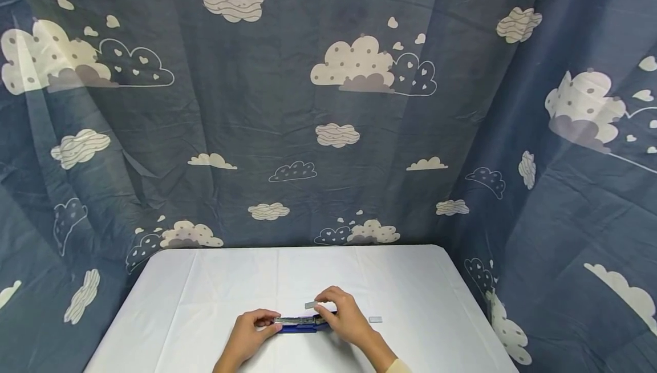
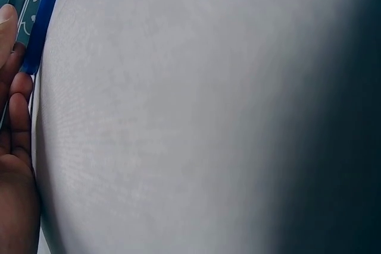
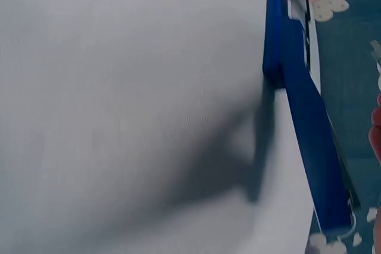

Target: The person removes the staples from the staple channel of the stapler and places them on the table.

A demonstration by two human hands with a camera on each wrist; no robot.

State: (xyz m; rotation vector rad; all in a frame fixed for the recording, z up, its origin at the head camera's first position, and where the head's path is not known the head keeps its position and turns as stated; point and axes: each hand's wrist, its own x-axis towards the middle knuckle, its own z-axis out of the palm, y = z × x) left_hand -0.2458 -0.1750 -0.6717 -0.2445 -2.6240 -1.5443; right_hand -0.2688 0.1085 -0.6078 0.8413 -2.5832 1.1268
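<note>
A blue stapler (image 1: 297,329) lies on the white table with its top swung open and its metal staple channel exposed. My left hand (image 1: 248,333) grips the channel end between thumb and fingers; in the left wrist view its fingertips (image 2: 21,84) are at the blue edge. Over the hinge end, my right hand (image 1: 346,317) pinches a small grey strip of staples (image 1: 310,305), held above the channel. In the right wrist view the blue top part (image 3: 318,153) slants away from the base, and the strip (image 3: 375,50) shows at the right edge.
A second grey strip of staples (image 1: 375,319) lies on the table just right of my right hand. The white tabletop (image 1: 231,276) reaches back to a dark blue curtain (image 1: 277,110) with a cloud print, which also hangs along both sides.
</note>
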